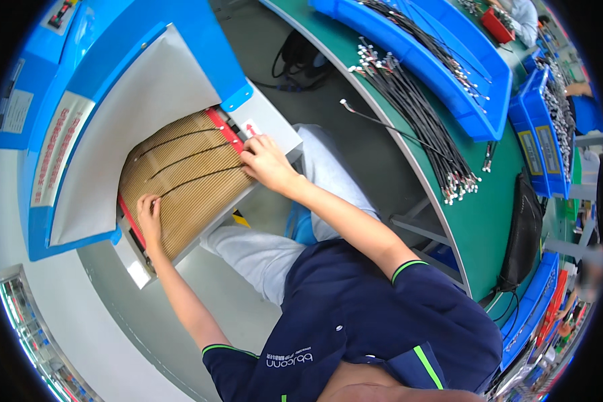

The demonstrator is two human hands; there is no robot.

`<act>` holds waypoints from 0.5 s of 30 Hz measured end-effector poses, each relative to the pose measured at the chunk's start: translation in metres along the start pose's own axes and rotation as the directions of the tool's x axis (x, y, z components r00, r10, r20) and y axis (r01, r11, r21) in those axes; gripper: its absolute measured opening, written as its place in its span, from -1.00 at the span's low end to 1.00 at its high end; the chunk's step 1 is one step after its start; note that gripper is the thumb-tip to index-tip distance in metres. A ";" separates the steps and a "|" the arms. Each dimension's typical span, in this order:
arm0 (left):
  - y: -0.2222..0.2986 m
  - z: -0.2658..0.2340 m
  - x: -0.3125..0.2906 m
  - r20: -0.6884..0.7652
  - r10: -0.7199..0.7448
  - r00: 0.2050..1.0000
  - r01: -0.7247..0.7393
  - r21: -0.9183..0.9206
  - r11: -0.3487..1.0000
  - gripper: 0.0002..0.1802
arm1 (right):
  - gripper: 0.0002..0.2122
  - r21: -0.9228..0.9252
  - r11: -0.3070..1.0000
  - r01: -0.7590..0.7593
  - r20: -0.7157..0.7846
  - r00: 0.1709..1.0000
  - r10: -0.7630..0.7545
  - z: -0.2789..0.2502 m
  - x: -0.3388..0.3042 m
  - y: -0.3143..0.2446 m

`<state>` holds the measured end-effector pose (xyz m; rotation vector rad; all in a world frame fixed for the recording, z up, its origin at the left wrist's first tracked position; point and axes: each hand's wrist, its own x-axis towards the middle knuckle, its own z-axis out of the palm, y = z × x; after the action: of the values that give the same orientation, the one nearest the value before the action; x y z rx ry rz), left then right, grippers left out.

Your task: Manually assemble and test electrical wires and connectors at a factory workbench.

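Note:
A brown ribbed conveyor belt (197,191) with red side strips runs into the blue machine (107,87) in front of me. Three thin black cables lie across it, roughly side by side. At the near cable (201,178), my left hand (150,218) pinches the left end, its fingers low over the belt. My right hand (269,163) has its fingers closed around the other end, by the belt's right edge. The middle cable (187,161) and the far cable (181,139) rest untouched nearer the machine's grey curtain (141,114). My fingers hide both ends of the near cable.
To my right, a green table (409,157) carries a bundle of black cables (425,120) with white connectors, one cable sticking out over the edge. Behind it stand a long blue tray (479,120) of cables and a blue bin (539,144). A black pouch (521,234) lies farther right.

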<state>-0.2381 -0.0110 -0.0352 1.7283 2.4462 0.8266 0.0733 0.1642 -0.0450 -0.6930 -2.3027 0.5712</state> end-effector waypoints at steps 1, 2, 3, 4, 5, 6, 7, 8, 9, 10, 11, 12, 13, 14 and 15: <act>-0.001 0.000 0.001 0.014 -0.004 1.000 0.004 0.014 1.000 -0.86 | -0.78 0.025 1.000 0.005 -0.004 1.000 -0.005 -0.007 -0.001 0.000; -0.002 0.001 0.002 0.028 -0.009 1.000 0.008 0.028 1.000 -0.83 | -0.78 0.009 1.000 -0.005 -0.004 1.000 0.006 -0.016 -0.005 0.002; 0.000 -0.001 0.003 0.072 -0.059 0.996 0.058 0.016 0.998 -0.77 | -0.78 0.071 0.997 -0.012 -0.028 1.000 0.014 -0.031 -0.009 0.003; -0.002 -0.002 0.003 0.094 -0.108 0.990 0.110 -0.014 0.994 -0.70 | -0.77 0.140 0.990 -0.012 -0.049 0.999 0.019 -0.048 -0.011 0.002; -0.004 -0.001 0.001 0.059 -0.135 0.989 0.136 -0.008 0.991 -0.67 | -0.78 0.122 0.992 -0.028 -0.085 0.996 0.039 -0.071 -0.015 0.003; -0.004 -0.003 -0.002 0.025 -0.163 0.986 0.163 -0.001 0.987 -0.63 | -0.78 0.042 0.999 -0.002 -0.139 0.990 0.008 -0.109 -0.017 -0.004; -0.005 -0.004 -0.003 -0.014 -0.146 0.989 0.147 0.049 0.988 -0.58 | -0.81 -0.031 0.999 -0.033 -0.193 0.981 0.027 -0.138 -0.024 -0.002; -0.006 -0.005 -0.007 -0.078 -0.123 0.989 0.127 0.058 0.990 -0.59 | -0.81 -0.127 0.987 -0.104 -0.209 0.975 0.076 -0.169 -0.031 -0.005; -0.001 -0.003 -0.010 -0.125 -0.105 0.987 0.111 0.044 0.993 -0.61 | -0.80 -0.194 0.964 -0.184 -0.285 0.951 0.124 -0.192 -0.037 -0.006; 0.008 -0.002 -0.013 -0.175 -0.093 0.980 0.100 0.032 0.994 -0.63 | -0.82 -0.318 0.898 -0.305 -0.328 0.924 0.197 -0.211 -0.044 -0.006; 0.018 -0.002 -0.017 -0.175 -0.096 0.980 0.103 0.033 0.994 -0.63 | -0.84 -0.367 0.821 -0.437 -0.351 0.883 0.313 -0.225 -0.052 -0.004; 0.031 0.000 -0.018 -0.187 -0.068 0.980 0.075 0.029 0.997 -0.64 | -0.83 -0.422 0.748 -0.513 -0.354 0.853 0.385 -0.236 -0.061 0.000; 0.044 0.002 -0.020 -0.200 -0.044 0.979 0.050 0.027 0.998 -0.65 | -0.83 -0.428 0.720 -0.546 -0.356 0.834 0.421 -0.243 -0.067 0.002; 0.059 0.004 -0.021 -0.199 -0.043 0.979 0.049 0.025 0.998 -0.65 | -0.83 -0.433 0.692 -0.577 -0.359 0.815 0.455 -0.247 -0.072 0.004; 0.076 0.004 -0.021 -0.186 -0.031 0.982 0.029 -0.011 1.000 -0.67 | -0.83 -0.432 0.692 -0.579 -0.361 0.814 0.456 -0.250 -0.073 0.004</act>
<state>-0.1631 -0.0094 -0.0107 1.6781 2.5725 1.0374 0.2954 0.1755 0.0908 -1.6338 -2.0258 0.0630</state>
